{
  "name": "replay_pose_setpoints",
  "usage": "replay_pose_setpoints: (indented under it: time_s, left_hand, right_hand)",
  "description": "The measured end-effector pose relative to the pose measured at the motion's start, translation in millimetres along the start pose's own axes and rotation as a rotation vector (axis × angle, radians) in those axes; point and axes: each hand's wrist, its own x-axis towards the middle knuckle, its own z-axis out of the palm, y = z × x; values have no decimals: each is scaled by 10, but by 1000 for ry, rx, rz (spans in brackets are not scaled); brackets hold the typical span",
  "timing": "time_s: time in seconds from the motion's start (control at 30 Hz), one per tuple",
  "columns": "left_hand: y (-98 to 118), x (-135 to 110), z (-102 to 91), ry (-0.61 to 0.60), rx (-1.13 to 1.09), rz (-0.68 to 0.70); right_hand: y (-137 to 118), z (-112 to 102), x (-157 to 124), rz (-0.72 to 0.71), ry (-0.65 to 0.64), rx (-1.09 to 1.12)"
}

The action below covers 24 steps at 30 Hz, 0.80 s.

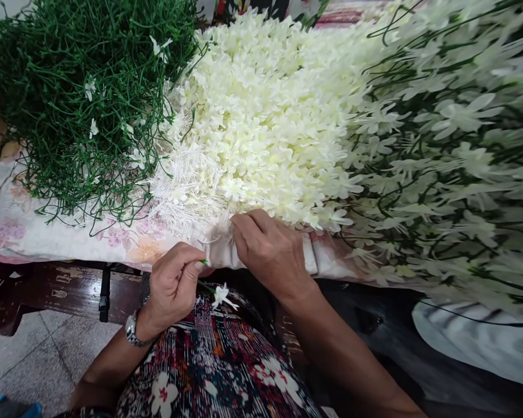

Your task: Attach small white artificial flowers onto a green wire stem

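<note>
- Tip for this bit, I'd say: keep the thin green plastic stem with one white flower on its end (215, 293) pinched close to the tip so it doesn't wobble.
- Left hand (173, 285) is curled nearly shut, thumb and forefinger pinching that stem, the flower hanging just right of the knuckles over the lap.
- Right hand (270, 249) is up-right of the left, fingers bunched together, tips picking at the near edge of the big heap of loose cream-white plastic flower heads (270, 116).
- Tangle of bare green wire stems (82, 87) sits well off up-left.
</note>
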Motion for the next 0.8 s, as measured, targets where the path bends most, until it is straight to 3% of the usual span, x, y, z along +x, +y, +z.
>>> replay_pose_setpoints:
  time_s: [0.1, 0.3, 0.37, 0.47, 0.53, 0.63, 0.8]
  left_hand:
    - [-5, -20, 8, 37, -13, -69]
    - [-26, 47, 23, -59, -182, -244]
    - [-22, 92, 47, -77, -227, -287]
    - [2, 161, 93, -75, -280, -354]
    - [23, 194, 121, -116, -330, -409]
    - [40, 216, 142, -174, -413, -457]
    - [40, 210, 123, -147, -481, -496]
  right_hand:
    - [29, -7, -20, 30, 45, 81]
    - [100, -37, -99, 120, 144, 379]
    - [90, -74, -137, 213, 160, 547]
    - [41, -132, -188, 421, 65, 928]
    - [2, -153, -208, 479, -21, 1179]
    - [-40, -151, -212, 414, -69, 1361]
    - [-55, -128, -195, 229, -71, 1381]
